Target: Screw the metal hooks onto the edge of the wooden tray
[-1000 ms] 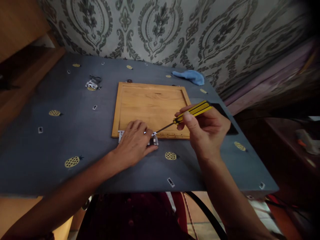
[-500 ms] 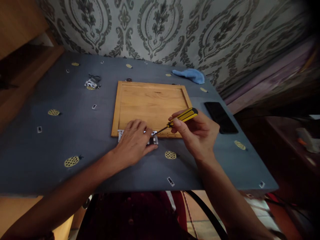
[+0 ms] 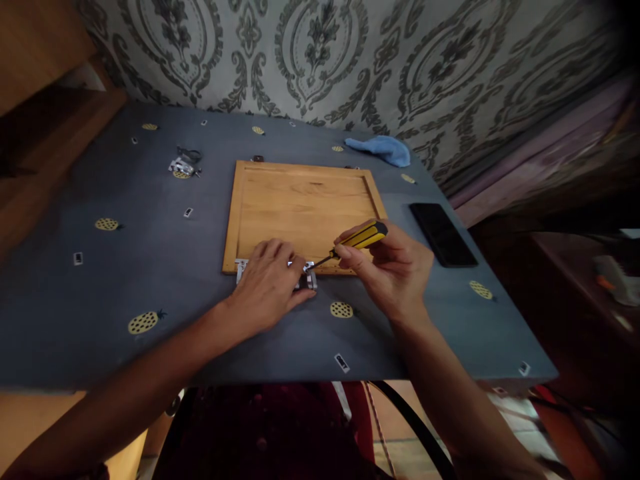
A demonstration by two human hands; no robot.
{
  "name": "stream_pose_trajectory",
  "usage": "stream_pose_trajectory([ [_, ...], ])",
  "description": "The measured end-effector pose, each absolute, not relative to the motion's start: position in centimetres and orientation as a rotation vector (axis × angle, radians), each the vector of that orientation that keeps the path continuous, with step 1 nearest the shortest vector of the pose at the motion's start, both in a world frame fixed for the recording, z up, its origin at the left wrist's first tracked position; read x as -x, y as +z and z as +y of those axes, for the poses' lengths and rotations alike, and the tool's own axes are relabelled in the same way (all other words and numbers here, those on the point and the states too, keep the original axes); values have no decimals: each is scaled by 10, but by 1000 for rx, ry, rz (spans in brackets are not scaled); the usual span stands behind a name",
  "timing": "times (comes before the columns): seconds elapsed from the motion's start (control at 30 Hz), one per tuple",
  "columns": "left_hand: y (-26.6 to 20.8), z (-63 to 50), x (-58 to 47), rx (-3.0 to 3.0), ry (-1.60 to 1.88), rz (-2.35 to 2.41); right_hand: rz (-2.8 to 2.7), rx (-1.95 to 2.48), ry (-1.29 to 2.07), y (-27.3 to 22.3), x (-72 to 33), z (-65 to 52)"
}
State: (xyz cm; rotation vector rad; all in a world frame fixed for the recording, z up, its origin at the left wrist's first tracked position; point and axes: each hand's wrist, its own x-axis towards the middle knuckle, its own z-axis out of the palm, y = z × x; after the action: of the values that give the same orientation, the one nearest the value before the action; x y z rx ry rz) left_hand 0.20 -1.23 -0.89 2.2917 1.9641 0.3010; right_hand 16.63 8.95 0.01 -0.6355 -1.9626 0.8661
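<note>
At far left, a wooden cabinet [image 3: 45,47] flanks a blue-gray table [image 3: 150,260] printed with yellow pineapples. On the table near it, a small heap of metal parts [image 3: 183,167] lies beside a dark, looped piece too small for me to make out. Toward the middle, a person's left hand [image 3: 267,283] bears down on a silvery metal fitting [image 3: 311,280] along the near edge of a framed wooden panel [image 3: 303,203], which lies flat on the table. The fingers are bent and close together over the fitting, the thumb stretched along its near side, so that much of the metal is hidden from me. The tip of a yellow-and-black screwdriver [image 3: 361,239] meets the fitting's right end, its shaft slanting down to the left. The handle is pinched between thumb and fingers of the right hand [image 3: 397,273], closed around it above the panel's near right corner. Behind, a crumpled blue cloth [image 3: 385,151] rests near the patterned wall covering [image 3: 320,53]. Farther right, a black phone [image 3: 443,235] lies flat by the table's edge, well apart from the fitting.
</note>
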Motion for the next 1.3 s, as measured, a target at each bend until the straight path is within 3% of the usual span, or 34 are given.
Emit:
stream_pose_trajectory([
  [0.23, -10, -13, 0, -2339, 337, 1954, -1949, 651, 761, 2, -163, 85],
  [0.77, -12, -12, -1, -2321, 330, 1977, -1988, 629, 1242, 28, -176, 80],
  [1.17, -13, -13, -2, -2337, 377, 1982, -1987, 670, 892, 18, -164, 86],
  [1.3, -13, -13, -2, -2333, 369, 1982, -2000, 691, 923, 21, -163, 84],
])
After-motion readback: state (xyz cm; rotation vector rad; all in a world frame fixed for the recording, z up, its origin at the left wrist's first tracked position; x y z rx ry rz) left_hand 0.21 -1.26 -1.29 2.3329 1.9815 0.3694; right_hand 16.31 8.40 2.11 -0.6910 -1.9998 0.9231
